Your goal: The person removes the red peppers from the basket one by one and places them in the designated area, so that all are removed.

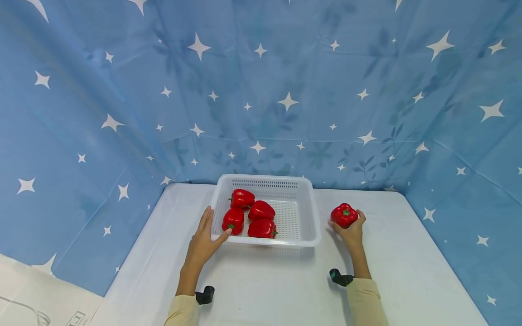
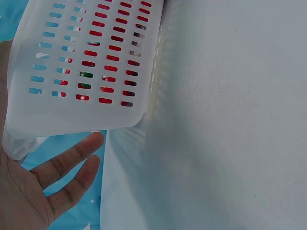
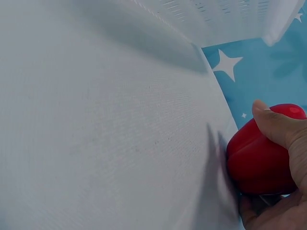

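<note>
My right hand [image 1: 351, 232] grips a red bell pepper [image 1: 344, 214] on the table, right of the basket, its green stem end showing. In the right wrist view, thumb and fingers lie on either side of the bell pepper [image 3: 261, 155]. At the front left corner of the white plastic basket [image 1: 267, 243], my left hand [image 1: 205, 242] rests with straight fingers along the side and the thumb at the front rim. Two spread fingers [image 2: 67, 163] show below the basket wall [image 2: 76, 115]. Several red bell peppers [image 1: 262, 229] lie in the basket's left half.
A white cloth covers the table [image 1: 261, 285]. Blue curtain [image 1: 261, 117] with white stars hangs behind and along both sides. The basket stands near the table's back edge, with bare mesh floor [image 1: 289, 219] in its right half.
</note>
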A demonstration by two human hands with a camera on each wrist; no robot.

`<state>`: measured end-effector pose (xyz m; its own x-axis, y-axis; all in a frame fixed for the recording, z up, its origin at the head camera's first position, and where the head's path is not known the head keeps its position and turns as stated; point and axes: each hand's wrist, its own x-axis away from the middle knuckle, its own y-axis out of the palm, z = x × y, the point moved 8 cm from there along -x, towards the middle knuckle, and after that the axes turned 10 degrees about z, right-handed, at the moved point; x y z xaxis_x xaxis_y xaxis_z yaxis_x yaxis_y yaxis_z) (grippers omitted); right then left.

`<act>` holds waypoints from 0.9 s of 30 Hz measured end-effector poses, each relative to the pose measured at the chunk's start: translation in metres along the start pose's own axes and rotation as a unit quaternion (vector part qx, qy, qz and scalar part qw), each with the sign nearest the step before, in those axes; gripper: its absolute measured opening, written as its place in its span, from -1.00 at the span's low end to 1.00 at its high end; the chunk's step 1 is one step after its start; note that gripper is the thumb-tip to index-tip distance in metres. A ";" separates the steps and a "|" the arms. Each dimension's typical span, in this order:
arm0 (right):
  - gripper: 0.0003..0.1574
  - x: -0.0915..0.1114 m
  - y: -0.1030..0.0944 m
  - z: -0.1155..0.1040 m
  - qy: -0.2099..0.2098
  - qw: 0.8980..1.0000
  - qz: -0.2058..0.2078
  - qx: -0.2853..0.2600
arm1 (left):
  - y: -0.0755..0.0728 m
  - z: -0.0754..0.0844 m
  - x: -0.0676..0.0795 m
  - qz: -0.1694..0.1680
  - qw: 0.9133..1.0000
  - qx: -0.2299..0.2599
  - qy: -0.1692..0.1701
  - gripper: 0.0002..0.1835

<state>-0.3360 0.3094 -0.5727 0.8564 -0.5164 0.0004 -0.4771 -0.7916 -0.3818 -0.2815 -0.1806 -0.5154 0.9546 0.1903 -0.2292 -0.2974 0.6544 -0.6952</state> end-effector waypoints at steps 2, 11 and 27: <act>0.40 0.000 0.000 0.000 -0.003 1.000 -0.001 -0.001 | 0.000 0.000 0.000 0.001 1.000 -0.001 -0.001 0.12; 0.45 0.005 0.000 -0.002 -0.008 1.000 -0.007 0.006 | -0.001 0.001 0.000 0.001 1.000 -0.001 0.001 0.10; 0.48 0.007 -0.002 -0.001 -0.015 1.000 -0.004 0.016 | -0.001 0.001 0.000 0.003 1.000 0.003 0.000 0.09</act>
<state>-0.3290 0.3066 -0.5717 0.8653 -0.5007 -0.0235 -0.4649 -0.7841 -0.4113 -0.2808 -0.1809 -0.5141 0.9525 0.1944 -0.2343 -0.3038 0.6567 -0.6902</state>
